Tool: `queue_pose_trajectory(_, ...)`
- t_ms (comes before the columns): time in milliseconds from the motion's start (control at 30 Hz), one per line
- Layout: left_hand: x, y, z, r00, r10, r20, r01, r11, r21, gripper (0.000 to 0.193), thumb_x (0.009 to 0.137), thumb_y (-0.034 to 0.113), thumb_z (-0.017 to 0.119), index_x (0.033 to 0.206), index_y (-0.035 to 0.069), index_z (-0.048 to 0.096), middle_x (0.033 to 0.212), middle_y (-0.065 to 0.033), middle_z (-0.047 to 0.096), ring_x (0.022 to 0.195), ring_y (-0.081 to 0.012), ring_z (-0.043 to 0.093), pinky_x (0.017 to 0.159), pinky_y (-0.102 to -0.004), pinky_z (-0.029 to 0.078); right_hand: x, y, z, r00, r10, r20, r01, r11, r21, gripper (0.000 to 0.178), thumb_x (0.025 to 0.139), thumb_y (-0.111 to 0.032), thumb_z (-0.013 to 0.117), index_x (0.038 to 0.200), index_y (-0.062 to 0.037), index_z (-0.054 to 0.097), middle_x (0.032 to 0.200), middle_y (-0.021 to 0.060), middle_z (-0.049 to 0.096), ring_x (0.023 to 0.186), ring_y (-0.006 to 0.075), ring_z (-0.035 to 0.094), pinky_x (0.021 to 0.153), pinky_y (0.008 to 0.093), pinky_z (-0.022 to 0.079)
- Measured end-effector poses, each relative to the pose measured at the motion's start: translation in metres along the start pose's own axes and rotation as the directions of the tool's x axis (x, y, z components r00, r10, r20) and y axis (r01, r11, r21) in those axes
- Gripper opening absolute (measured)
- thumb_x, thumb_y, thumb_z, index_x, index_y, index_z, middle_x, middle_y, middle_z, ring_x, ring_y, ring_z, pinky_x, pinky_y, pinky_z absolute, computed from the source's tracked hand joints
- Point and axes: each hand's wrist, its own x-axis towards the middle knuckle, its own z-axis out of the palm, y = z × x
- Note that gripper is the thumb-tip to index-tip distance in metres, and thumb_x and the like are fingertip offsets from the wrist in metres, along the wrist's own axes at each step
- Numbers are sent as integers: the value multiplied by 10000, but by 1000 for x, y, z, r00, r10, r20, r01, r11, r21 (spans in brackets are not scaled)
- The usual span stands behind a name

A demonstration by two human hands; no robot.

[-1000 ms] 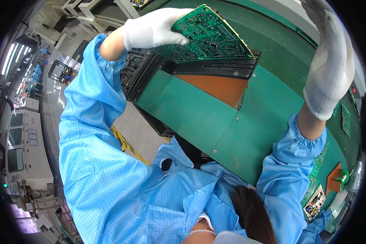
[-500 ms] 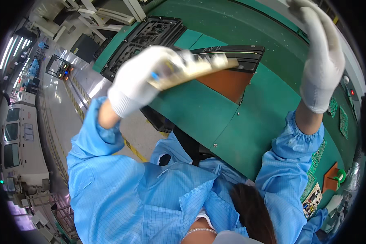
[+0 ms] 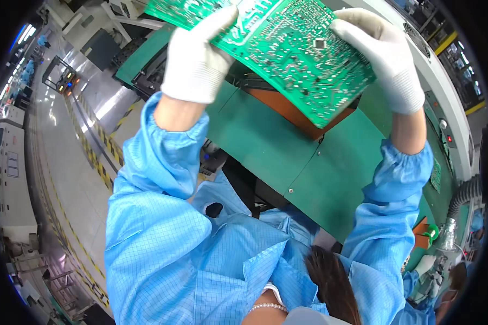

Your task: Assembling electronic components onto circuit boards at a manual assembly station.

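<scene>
A large green circuit board (image 3: 295, 57) is raised above the bench, its soldered face with many small parts toward me. My left hand (image 3: 198, 59), in a white glove, grips the board's near left edge, thumb on the visible face and the other fingers hidden behind it. At the board's right edge, my gloved right hand (image 3: 382, 54) closes on it with thumb and fingers. Under the board, an orange-brown panel (image 3: 287, 111) in a dark frame partly shows on the green bench top (image 3: 265, 146).
Dark fixtures (image 3: 149, 76) lie at the bench's far left. Along the right stand a green spool (image 3: 431, 233), a grey flexible duct (image 3: 465, 194) and another small green board (image 3: 435, 177). A co-worker's gloved hand (image 3: 425, 264) is at lower right. A striped walkway (image 3: 92, 146) runs left.
The board, earlier edge-on in my left hand alone, is now turned with its soldered face toward me. My right hand, earlier empty, has come down and left onto its right edge.
</scene>
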Motion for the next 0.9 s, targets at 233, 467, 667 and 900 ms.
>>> queue_pose_trajectory(233,-65,-72,-56,909,-412,-62,417,893,172,469,1014,318,671,1305,-42,594,1188,-186,696,1044,-260,693,934,-379,561,23,-39,-1,975,-167,149,224,754,-617,190,891,-120,701,976,39,760,798,84,731,731,131,660,710,276,531)
queue_pose_trajectory(467,-117,-86,-85,944,-294,-150,329,810,485,344,1041,169,613,1284,-73,587,1143,-181,713,1050,-231,696,965,-339,545,41,-15,-4,942,-47,332,291,603,-742,191,890,-152,727,1021,-15,754,915,120,742,843,215,703,789,326,560)
queue_pose_trajectory(667,-121,-91,-86,958,-267,-105,283,819,499,323,1039,168,613,1274,-53,599,1139,-177,717,1053,-217,695,972,-338,539,47,-12,1,924,-36,379,331,568,-753,180,894,-160,735,1007,-21,754,912,116,745,841,219,708,782,325,560)
queue_pose_trajectory(900,-123,-96,-79,983,-123,-137,178,825,536,285,1026,136,616,1253,-36,613,1125,-143,726,1038,-198,691,944,-319,534,11,-42,25,881,-109,460,460,421,-782,205,916,-233,713,968,-37,742,897,126,723,839,293,701,757,373,561)
